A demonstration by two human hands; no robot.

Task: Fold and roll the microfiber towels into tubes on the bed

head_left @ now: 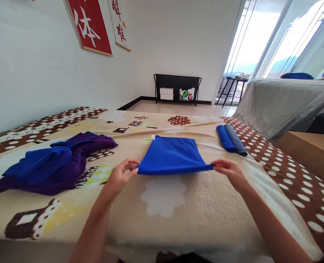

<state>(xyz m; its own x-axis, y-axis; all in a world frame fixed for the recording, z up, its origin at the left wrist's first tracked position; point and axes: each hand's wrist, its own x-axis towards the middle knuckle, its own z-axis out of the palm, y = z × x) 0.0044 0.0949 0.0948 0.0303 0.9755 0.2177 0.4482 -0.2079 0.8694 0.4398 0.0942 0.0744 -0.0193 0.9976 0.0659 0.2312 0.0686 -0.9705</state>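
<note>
A blue cloth (pixel 173 155), folded into a flat rectangle, lies on the patterned bed cover (pixel 162 204) in the middle. My left hand (pixel 120 175) pinches its near left corner. My right hand (pixel 229 171) pinches its near right corner. Both hands are closed on the cloth's near edge, which is lifted slightly off the cover.
A loose heap of blue and purple cloths (pixel 55 164) lies at the left. Two rolled cloths, one blue (pixel 225 138) and one grey (pixel 235 139), lie side by side at the right. A covered piece of furniture (pixel 282 102) stands at the right, a black rack (pixel 177 87) by the far wall.
</note>
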